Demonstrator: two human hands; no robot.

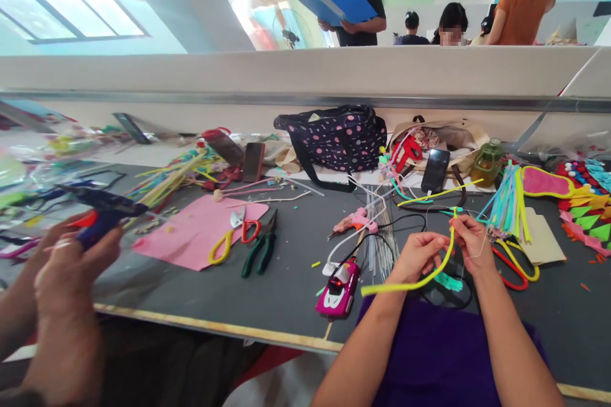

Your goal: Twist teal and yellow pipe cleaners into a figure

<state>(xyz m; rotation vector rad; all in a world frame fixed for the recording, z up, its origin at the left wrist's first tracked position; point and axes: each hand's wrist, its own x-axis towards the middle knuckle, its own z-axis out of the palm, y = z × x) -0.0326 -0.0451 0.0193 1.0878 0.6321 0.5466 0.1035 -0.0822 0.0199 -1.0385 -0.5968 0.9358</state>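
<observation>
A long yellow pipe cleaner (pixel 436 276) curves between my two hands over the table's front part. My left hand (pixel 420 255) pinches it partway along, and its loose end sticks out to the left over my forearm. My right hand (pixel 472 243) is closed round its upper end, where a small green piece (pixel 456 210) shows at the fingertips. A thin clear strand loops by my right hand. Below my hands lies a turquoise fuzzy piece (pixel 449 280). Red-and-yellow scissors (pixel 518 264) rest just right of my right hand.
Left of me, a co-worker's hands hold a blue glue gun (pixel 102 210). A pink glue gun (pixel 358 221), magenta car-shaped device (pixel 338 292), pliers (pixel 261 245) and pink sheet (pixel 191 232) lie between us. Pipe cleaners (pixel 510 197), a phone (pixel 435 170) and a patterned bag (pixel 338 140) stand behind.
</observation>
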